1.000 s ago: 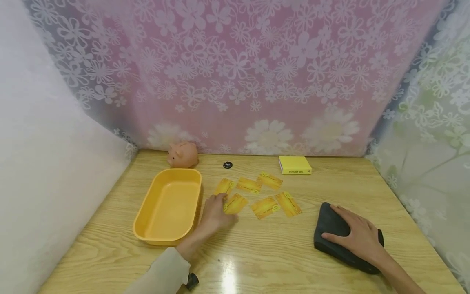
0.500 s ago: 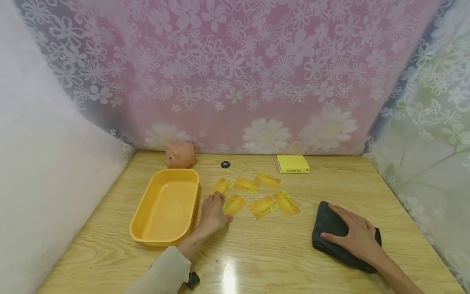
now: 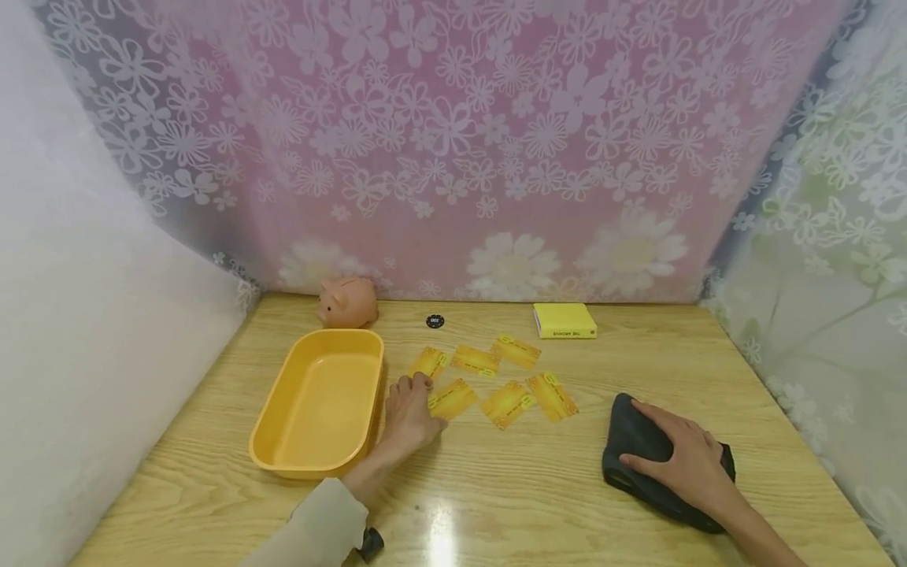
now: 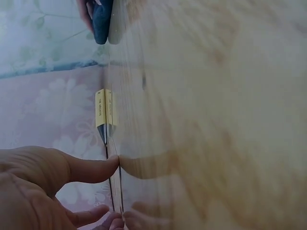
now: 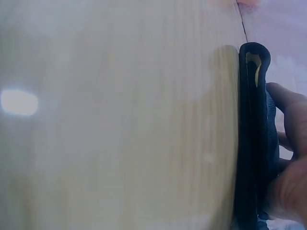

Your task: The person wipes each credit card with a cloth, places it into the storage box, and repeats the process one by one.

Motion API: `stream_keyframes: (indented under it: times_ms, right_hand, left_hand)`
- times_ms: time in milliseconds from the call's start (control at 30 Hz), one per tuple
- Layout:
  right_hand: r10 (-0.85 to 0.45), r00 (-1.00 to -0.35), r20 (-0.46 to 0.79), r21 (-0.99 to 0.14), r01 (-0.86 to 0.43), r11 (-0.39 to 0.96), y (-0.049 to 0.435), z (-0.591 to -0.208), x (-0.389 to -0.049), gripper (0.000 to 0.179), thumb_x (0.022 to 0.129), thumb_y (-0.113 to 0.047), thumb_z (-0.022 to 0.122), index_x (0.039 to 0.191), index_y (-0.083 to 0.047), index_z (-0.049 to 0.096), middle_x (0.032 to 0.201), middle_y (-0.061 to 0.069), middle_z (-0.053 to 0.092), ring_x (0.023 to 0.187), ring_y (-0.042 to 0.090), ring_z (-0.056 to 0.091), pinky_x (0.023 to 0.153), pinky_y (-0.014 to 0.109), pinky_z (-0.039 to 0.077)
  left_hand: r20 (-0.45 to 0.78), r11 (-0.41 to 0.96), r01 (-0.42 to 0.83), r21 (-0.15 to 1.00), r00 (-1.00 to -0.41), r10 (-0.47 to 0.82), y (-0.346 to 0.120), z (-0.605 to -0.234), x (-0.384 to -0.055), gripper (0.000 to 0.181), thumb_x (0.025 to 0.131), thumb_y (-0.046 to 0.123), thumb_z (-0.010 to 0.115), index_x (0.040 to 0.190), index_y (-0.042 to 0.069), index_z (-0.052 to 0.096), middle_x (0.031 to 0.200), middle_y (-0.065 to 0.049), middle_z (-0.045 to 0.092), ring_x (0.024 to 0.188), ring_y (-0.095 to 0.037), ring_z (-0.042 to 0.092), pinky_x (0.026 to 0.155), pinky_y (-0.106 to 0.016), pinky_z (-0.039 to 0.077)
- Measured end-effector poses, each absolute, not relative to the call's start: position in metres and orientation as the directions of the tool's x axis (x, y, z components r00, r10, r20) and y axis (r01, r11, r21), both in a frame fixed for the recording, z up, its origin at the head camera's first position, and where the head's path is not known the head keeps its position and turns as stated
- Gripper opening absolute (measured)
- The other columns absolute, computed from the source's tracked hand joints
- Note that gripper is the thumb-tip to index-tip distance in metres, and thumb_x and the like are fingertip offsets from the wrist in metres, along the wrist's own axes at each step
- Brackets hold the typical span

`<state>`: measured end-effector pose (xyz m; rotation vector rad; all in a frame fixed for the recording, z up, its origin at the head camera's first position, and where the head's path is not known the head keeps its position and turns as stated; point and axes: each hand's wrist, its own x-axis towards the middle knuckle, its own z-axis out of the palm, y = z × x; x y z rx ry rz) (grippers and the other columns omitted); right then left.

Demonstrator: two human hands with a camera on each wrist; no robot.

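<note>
My left hand is low over the wooden table, its fingers bent and its thumb spread at the left end of an orange-yellow card. In the left wrist view, the thumb and fingers meet a thin edge lying along the tabletop. More orange-yellow cards lie close by, including one just beyond the fingers and another to the right. On the right, my right hand rests across a black, soft-looking case, thumb and fingers spread over its top. The right wrist view shows the case's rounded end.
A yellow-orange tray stands left of the left hand, with a pink piggy bank behind it. Toward the back lie a black poker chip and a small yellow book. Flowered cloth closes off the table's back edge.
My left hand settles slightly closer against the near-left card. The right hand stays on the black case, and the cards lie as before; the head view shifts slightly.
</note>
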<state>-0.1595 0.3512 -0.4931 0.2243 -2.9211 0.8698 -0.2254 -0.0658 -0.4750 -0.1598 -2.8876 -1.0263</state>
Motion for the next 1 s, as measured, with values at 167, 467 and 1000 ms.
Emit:
stream_keyframes:
  times_ms: [167, 467, 1000]
  right_hand:
    - [-0.101, -0.987, 0.128, -0.538, -0.155, 0.828, 0.3519, -0.4923, -0.1568, 0.096, 0.083, -0.047, 0.087, 0.161, -0.015, 0.040, 0.154, 0.032, 0.043, 0.133, 0.062, 0.033, 0.095, 0.082, 0.015]
    - [-0.103, -0.985, 0.138, -0.542, -0.163, 0.825, 0.3486, -0.4907, -0.1559, 0.096, 0.083, -0.047, 0.087, 0.161, -0.016, 0.040, 0.154, 0.031, 0.043, 0.133, 0.062, 0.032, 0.097, 0.082, 0.014]
    - [-0.123, -0.953, 0.277, -0.543, -0.261, 0.799, 0.3432, -0.4939, -0.1567, 0.084, 0.081, -0.034, 0.091, 0.155, -0.022, 0.052, 0.142, 0.027, 0.057, 0.125, 0.057, 0.048, 0.092, 0.078, 0.025]
  left_hand:
    - [0.117, 0.779, 0.136, 0.612, -0.990, 0.080, -0.0646, -0.4753, -0.2258, 0.056, 0.074, 0.006, 0.092, 0.119, 0.000, 0.059, 0.103, -0.015, 0.059, 0.102, -0.035, 0.050, 0.091, -0.050, 0.043]
    - [0.066, 0.754, 0.100, 0.649, -0.995, 0.075, -0.0673, -0.4783, -0.2302, 0.058, 0.076, 0.004, 0.092, 0.122, 0.000, 0.057, 0.101, -0.017, 0.056, 0.102, -0.037, 0.048, 0.093, -0.053, 0.040]
    - [0.081, 0.746, 0.155, 0.648, -0.988, 0.135, -0.0723, -0.4755, -0.2265, 0.049, 0.080, 0.000, 0.085, 0.125, 0.005, 0.065, 0.094, -0.009, 0.062, 0.079, -0.022, 0.055, 0.068, -0.034, 0.046]
